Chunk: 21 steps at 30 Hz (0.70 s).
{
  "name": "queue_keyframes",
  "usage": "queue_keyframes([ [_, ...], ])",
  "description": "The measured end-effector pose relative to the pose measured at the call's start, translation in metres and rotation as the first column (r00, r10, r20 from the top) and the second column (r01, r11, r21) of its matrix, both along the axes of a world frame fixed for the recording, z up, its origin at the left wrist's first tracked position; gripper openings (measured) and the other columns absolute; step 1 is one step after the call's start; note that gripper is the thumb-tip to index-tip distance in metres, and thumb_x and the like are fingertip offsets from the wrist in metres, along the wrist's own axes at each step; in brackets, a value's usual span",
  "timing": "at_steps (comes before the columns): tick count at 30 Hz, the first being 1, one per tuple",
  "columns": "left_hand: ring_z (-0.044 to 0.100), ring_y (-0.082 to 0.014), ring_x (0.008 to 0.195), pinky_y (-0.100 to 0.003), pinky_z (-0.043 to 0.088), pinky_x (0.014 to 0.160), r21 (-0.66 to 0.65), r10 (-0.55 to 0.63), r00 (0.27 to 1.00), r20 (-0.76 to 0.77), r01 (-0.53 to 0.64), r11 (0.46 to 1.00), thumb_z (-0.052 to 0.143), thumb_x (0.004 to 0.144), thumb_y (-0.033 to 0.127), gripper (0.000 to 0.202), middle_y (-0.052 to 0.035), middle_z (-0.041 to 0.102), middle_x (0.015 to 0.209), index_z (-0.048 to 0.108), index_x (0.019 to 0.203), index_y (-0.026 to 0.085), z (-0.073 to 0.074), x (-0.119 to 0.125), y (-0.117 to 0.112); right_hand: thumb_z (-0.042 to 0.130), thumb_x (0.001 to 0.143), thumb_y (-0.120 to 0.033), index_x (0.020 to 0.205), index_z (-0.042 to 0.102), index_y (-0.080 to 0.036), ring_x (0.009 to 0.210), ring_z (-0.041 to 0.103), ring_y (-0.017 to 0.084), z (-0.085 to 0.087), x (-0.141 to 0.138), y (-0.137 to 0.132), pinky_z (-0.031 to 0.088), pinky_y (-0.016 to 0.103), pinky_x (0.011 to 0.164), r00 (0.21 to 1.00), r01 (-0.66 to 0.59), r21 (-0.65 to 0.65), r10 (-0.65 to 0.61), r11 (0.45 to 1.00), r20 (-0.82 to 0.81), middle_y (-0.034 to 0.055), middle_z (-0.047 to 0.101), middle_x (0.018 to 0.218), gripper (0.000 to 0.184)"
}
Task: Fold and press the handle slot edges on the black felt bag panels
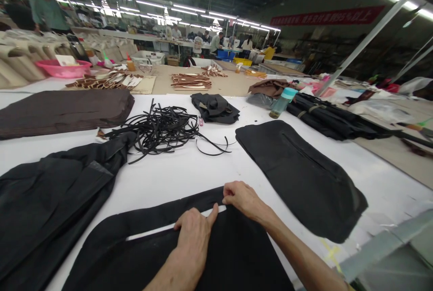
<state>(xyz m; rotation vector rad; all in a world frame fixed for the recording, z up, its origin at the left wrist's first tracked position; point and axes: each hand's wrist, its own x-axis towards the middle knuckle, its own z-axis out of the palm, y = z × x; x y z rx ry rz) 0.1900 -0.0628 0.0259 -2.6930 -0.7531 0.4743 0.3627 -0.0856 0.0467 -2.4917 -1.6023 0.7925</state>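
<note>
A black fabric panel (111,246) lies on the white table (176,173) right in front of me, with a long slit showing white along its upper part. My left hand (194,232) rests flat on the panel, its forefinger stretched along the slit. My right hand (241,198) pinches the fabric edge at the slit's right end, fingers curled onto the cloth.
A second black panel (301,178) lies to the right, dark folded cloth (47,200) to the left, a tangle of black strips (162,131) ahead. A brown stack (61,110), a teal-capped bottle (282,102) and black rolls (334,119) lie farther off. People work at far tables.
</note>
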Motion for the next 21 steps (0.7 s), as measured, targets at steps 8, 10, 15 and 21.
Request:
queue_keyframes([
  [8, 0.057, -0.0272, 0.061, -0.04, 0.043, 0.055, 0.006, 0.069, 0.992, 0.108, -0.07, 0.998, 0.042, 0.08, -0.001, 0.071, -0.0064, 0.057, 0.07, 0.03, 0.133, 0.045, -0.004, -0.003, -0.005, 0.063, 0.067, -0.033, 0.066, 0.06, -0.02, 0.072, 0.057, 0.016, -0.012, -0.003, 0.002, 0.029, 0.025, 0.057, 0.996, 0.088, -0.076, -0.085, 0.993, 0.042, 0.0, 0.063, 0.069, 0.013],
  [10, 0.057, -0.0283, 0.066, -0.039, 0.043, 0.056, -0.053, 0.063, 0.983, 0.17, -0.055, 0.997, 0.042, 0.081, 0.001, 0.066, -0.008, 0.058, 0.074, 0.033, 0.133, 0.041, -0.003, -0.008, -0.001, 0.064, 0.066, -0.033, 0.065, 0.06, -0.02, 0.072, 0.058, 0.016, -0.007, -0.004, 0.004, 0.03, 0.025, 0.057, 0.997, 0.069, -0.099, -0.064, 0.993, 0.049, 0.0, 0.063, 0.069, 0.013],
  [15, 0.055, -0.0242, 0.086, -0.036, 0.048, 0.068, -0.197, 0.026, 0.952, 0.304, 0.036, 0.98, 0.046, 0.081, 0.004, 0.052, -0.0083, 0.057, 0.1, 0.043, 0.128, 0.026, 0.0, -0.04, 0.019, 0.056, 0.073, -0.024, 0.067, 0.059, -0.019, 0.079, 0.059, 0.021, 0.007, -0.013, -0.005, 0.032, 0.028, 0.061, 0.986, 0.054, -0.117, -0.034, 0.992, 0.163, 0.0045, 0.065, 0.077, 0.008],
  [21, 0.049, -0.0222, 0.109, -0.037, 0.041, 0.095, -0.272, 0.109, 0.875, 0.471, 0.026, 0.962, 0.04, 0.077, -0.006, 0.047, -0.0095, 0.055, 0.12, 0.053, 0.117, 0.015, 0.001, -0.094, 0.028, 0.04, 0.086, -0.018, 0.093, 0.054, -0.019, 0.082, 0.06, 0.026, 0.007, -0.024, -0.038, 0.037, 0.033, 0.064, 0.918, 0.143, -0.05, -0.113, 0.988, 0.38, 0.0092, 0.063, 0.089, 0.016],
])
